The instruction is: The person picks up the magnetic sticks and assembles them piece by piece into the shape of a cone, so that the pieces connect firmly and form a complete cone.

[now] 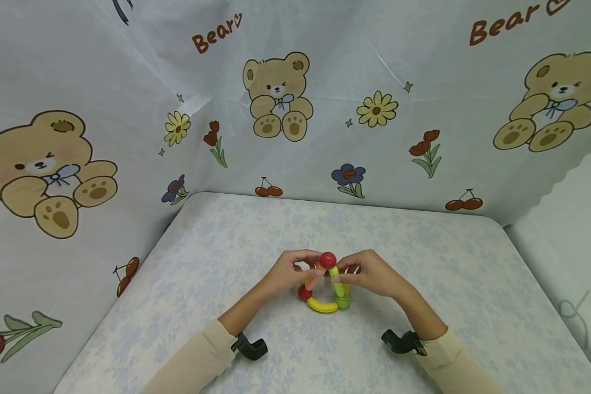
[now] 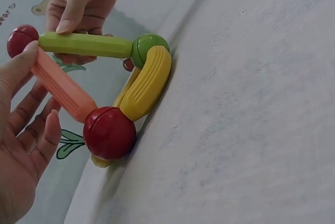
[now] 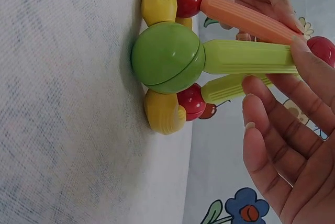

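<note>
A pyramid of ball-and-stick toy pieces stands on the table between both hands. Curved yellow sticks (image 2: 149, 85) form its base, joined by a green ball (image 3: 167, 56) and red balls (image 2: 110, 132). An orange stick (image 2: 63, 88) and light green sticks (image 3: 251, 56) slope up to a red top ball (image 1: 328, 260). My left hand (image 1: 293, 268) pinches the orange stick near its upper end, thumb tip close to the top ball. With thumb and fingers, my right hand (image 1: 371, 271) grips the front light green stick. Behind it, another light green stick is partly hidden by the right fingers.
The pale blue-patterned table (image 1: 216, 230) extends around the toy. A bear-print cloth (image 1: 325, 158) hangs behind the far edge and along the left side. Black wrist cameras (image 1: 250, 347) are worn on both wrists. A thin looped cord (image 1: 573, 312) shows at the right.
</note>
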### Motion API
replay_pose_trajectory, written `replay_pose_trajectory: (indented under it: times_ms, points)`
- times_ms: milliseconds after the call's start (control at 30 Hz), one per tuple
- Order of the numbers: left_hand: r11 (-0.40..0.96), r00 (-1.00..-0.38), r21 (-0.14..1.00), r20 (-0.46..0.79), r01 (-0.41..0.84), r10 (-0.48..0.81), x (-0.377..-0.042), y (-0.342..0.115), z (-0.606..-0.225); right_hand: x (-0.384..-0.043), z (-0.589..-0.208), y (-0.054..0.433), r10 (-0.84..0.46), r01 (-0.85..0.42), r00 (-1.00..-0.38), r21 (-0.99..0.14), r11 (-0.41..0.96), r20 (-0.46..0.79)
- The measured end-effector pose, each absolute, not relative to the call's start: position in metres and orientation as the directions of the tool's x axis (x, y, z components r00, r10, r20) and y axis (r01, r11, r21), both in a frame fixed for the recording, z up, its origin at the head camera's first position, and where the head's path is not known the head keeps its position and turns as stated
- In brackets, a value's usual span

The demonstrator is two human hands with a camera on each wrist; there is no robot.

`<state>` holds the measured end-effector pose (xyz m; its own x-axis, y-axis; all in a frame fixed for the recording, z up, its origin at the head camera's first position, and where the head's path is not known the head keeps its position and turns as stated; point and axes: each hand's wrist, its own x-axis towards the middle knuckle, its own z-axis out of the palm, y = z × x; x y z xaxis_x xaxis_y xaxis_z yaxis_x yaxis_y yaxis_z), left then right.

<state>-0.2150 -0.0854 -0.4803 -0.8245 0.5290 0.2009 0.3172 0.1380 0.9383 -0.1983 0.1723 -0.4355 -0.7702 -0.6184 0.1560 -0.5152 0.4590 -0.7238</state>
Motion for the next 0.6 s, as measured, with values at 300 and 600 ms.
replay_pose_trajectory:
  times_ms: [300,600]
  points:
    - [0.136,-0.837,0.939,0.209,0.316,0.505,-0.2129,-0.0801,-0.4836,-0.2000,-0.4354,0.1765,-0.616,-0.504,-0.775,-0.729,0.463,0.145]
    - [0.150,-0.849,0.942,0.192,0.299,0.492,-0.2104,-0.0788,-0.4839,-0.2007,-0.4361,0.1796,-0.625,-0.494,-0.770,-0.742,0.454,0.130]
